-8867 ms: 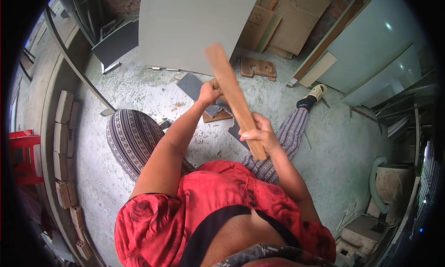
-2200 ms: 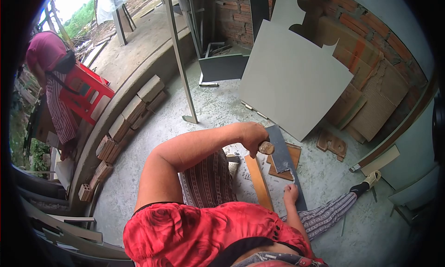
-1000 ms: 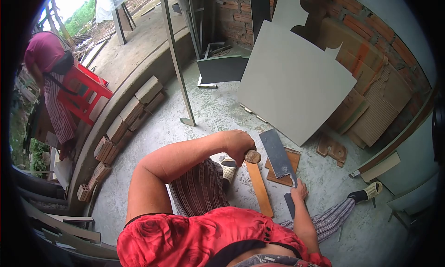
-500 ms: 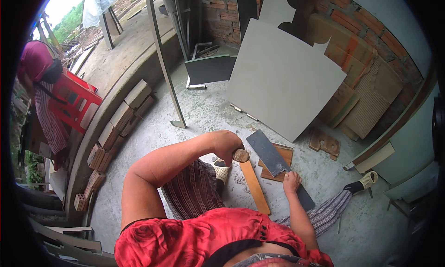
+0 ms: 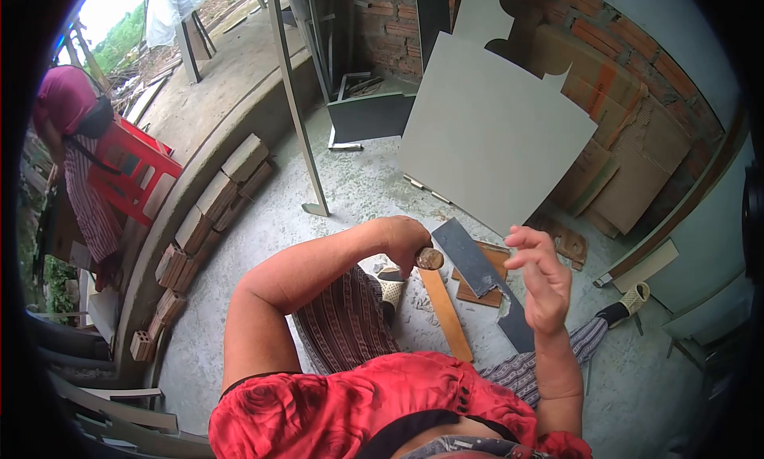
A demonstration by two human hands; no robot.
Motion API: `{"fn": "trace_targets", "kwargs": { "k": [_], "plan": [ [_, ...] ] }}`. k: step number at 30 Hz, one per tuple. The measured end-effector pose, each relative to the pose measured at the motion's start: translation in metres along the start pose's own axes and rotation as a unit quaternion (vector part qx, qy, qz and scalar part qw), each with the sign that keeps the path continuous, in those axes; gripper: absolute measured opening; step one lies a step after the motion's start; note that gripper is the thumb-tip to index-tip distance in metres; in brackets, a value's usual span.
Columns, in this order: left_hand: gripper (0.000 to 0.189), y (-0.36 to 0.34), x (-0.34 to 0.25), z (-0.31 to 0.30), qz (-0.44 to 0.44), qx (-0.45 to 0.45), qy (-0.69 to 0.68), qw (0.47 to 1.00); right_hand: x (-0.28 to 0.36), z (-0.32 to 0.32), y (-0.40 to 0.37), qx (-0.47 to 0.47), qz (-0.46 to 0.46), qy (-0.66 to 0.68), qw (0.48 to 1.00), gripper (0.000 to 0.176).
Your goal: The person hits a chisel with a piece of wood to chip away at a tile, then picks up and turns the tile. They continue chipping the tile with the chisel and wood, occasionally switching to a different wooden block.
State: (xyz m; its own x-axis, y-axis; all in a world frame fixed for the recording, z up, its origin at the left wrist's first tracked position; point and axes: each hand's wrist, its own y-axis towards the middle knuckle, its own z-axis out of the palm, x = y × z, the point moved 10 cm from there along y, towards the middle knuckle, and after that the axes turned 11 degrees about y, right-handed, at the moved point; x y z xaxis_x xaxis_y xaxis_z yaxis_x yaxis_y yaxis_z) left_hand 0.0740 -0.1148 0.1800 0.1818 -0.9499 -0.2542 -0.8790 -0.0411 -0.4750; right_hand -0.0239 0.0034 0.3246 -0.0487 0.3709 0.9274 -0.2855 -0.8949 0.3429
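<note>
My left hand [image 5: 404,242] is closed round a tool. The tool's rounded wooden end [image 5: 430,258] points up toward me, and the rest of it is hidden. Raised over the right side is my right hand [image 5: 543,282], empty, its fingers apart and slightly curled. Between the two hands lies a dark grey board [image 5: 469,260] with a rough notch broken into its edge. Brown wooden pieces [image 5: 480,292] show beneath it. An orange-brown wooden strip [image 5: 447,316] rests on the floor just below my left hand.
A large pale panel [image 5: 493,132] leans near cardboard [image 5: 649,168] against brick. A metal post [image 5: 296,109] stands ahead. Bricks [image 5: 207,208] line the low kerb at left. Another person [image 5: 83,172] is beside a red plastic chair [image 5: 135,172]. Debris lies near my shoe [image 5: 390,290].
My right hand has let go of the dark grey board and lifted up, its fingers opening. The notch now shows fully. My left hand still grips the tool. The view has shifted slightly.
</note>
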Motion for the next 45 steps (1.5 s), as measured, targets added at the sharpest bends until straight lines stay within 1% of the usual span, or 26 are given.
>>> {"fn": "trace_targets", "kwargs": {
  "k": [2, 4, 6, 9, 14, 15, 16, 17, 18, 19, 20, 21, 22, 24, 25, 26, 27, 28, 30, 32, 34, 35, 37, 41, 44, 45],
  "plan": [
    [0.039, -0.001, 0.002, 0.002, -0.006, 0.001, -0.01, 1.0, 0.05, 0.042, -0.002, 0.092, -0.036, 0.101, 0.99, 0.059],
    [0.039, -0.004, 0.001, 0.001, -0.006, 0.006, -0.017, 1.0, 0.091, 0.088, -0.014, 0.244, -0.101, 0.306, 0.915, 0.078],
    [0.038, -0.006, 0.002, 0.0, -0.009, 0.001, -0.009, 1.0, 0.106, 0.117, -0.024, 0.3, -0.046, 0.424, 0.853, 0.092],
    [0.038, -0.011, -0.001, -0.004, -0.005, -0.006, -0.001, 1.0, 0.107, 0.134, -0.035, 0.324, -0.001, 0.367, 0.872, 0.098],
    [0.036, -0.015, 0.004, -0.001, 0.005, -0.02, 0.0, 1.0, 0.129, 0.165, -0.056, 0.213, -0.093, 0.672, 0.703, 0.11],
    [0.036, -0.016, 0.005, -0.001, -0.001, -0.012, -0.004, 1.0, 0.124, 0.157, -0.036, 0.207, -0.09, 0.67, 0.707, 0.11],
    [0.036, -0.017, 0.006, 0.001, -0.007, -0.005, -0.007, 1.0, 0.139, 0.164, -0.022, 0.377, -0.144, 0.561, 0.723, 0.109],
    [0.037, -0.018, 0.007, 0.001, -0.008, -0.008, -0.014, 1.0, 0.143, 0.177, -0.034, 0.535, -0.19, 0.428, 0.704, 0.108],
    [0.037, -0.019, 0.008, 0.0, -0.009, -0.012, -0.017, 1.0, 0.143, 0.198, -0.043, 0.537, -0.187, 0.427, 0.703, 0.108],
    [0.038, -0.02, 0.01, 0.0, -0.014, -0.012, -0.012, 1.0, 0.145, 0.201, -0.032, 0.354, -0.241, 0.559, 0.71, 0.097],
    [0.039, -0.02, 0.01, 0.001, -0.015, -0.011, -0.007, 1.0, 0.132, 0.181, -0.021, 0.149, -0.282, 0.659, 0.682, 0.086],
    [0.037, -0.019, 0.011, 0.001, -0.019, -0.019, -0.016, 1.0, 0.135, 0.175, -0.023, 0.147, -0.281, 0.656, 0.684, 0.086],
    [0.037, -0.017, 0.01, 0.002, -0.014, -0.018, -0.016, 1.0, 0.124, 0.183, -0.013, 0.133, -0.145, 0.637, 0.746, 0.082],
    [0.037, -0.019, 0.013, 0.003, -0.025, -0.005, -0.021, 0.999, 0.091, 0.192, -0.007, 0.103, 0.135, 0.558, 0.812, 0.077],
    [0.038, -0.021, 0.012, 0.001, -0.028, -0.003, -0.014, 0.999, 0.077, 0.183, 0.003, 0.108, 0.136, 0.558, 0.812, 0.077],
    [0.038, -0.022, 0.014, 0.0, -0.032, -0.007, -0.015, 0.999, 0.078, 0.189, 0.012, 0.271, 0.057, 0.526, 0.804, 0.061],
    [0.039, -0.021, 0.013, 0.0, -0.018, -0.014, -0.019, 1.0, 0.088, 0.196, 0.005, 0.424, -0.023, 0.478, 0.769, 0.046],
    [0.04, -0.019, 0.011, 0.0, -0.002, -0.018, -0.023, 1.0, 0.087, 0.197, 0.011, 0.424, -0.021, 0.478, 0.769, 0.046],
    [0.04, -0.019, 0.01, -0.001, -0.003, -0.008, -0.02, 1.0, 0.106, 0.194, 0.006, 0.469, -0.094, 0.5, 0.722, 0.031],
    [0.04, -0.017, 0.009, 0.001, -0.003, 0.003, -0.015, 1.0, 0.1, 0.201, 0.007, 0.446, -0.049, 0.498, 0.743, 0.024],
    [0.038, -0.015, 0.013, 0.002, -0.021, -0.002, -0.015, 1.0, 0.109, 0.188, 0.003, 0.389, -0.252, 0.582, 0.668, 0.054],
    [0.038, -0.015, 0.013, 0.002, -0.021, -0.001, -0.016, 1.0, 0.11, 0.187, 0.003, 0.388, -0.252, 0.583, 0.668, 0.054],
    [0.037, -0.014, 0.014, 0.003, -0.025, 0.001, -0.029, 0.999, 0.115, 0.183, 0.007, 0.354, -0.282, 0.549, 0.703, 0.027],
    [0.038, -0.013, 0.014, 0.004, -0.026, 0.002, -0.013, 1.0, 0.125, 0.172, 0.011, 0.319, -0.318, 0.555, 0.699, 0.022],
    [0.038, -0.012, 0.013, 0.004, -0.026, 0.001, -0.013, 1.0, 0.129, 0.17, 0.009, 0.353, -0.275, 0.516, 0.731, 0.019],
    [0.038, -0.012, 0.013, 0.004, -0.025, 0.005, -0.013, 1.0, 0.129, 0.167, 0.009, 0.31, -0.276, 0.495, 0.764, 0.024]
  ]
}}
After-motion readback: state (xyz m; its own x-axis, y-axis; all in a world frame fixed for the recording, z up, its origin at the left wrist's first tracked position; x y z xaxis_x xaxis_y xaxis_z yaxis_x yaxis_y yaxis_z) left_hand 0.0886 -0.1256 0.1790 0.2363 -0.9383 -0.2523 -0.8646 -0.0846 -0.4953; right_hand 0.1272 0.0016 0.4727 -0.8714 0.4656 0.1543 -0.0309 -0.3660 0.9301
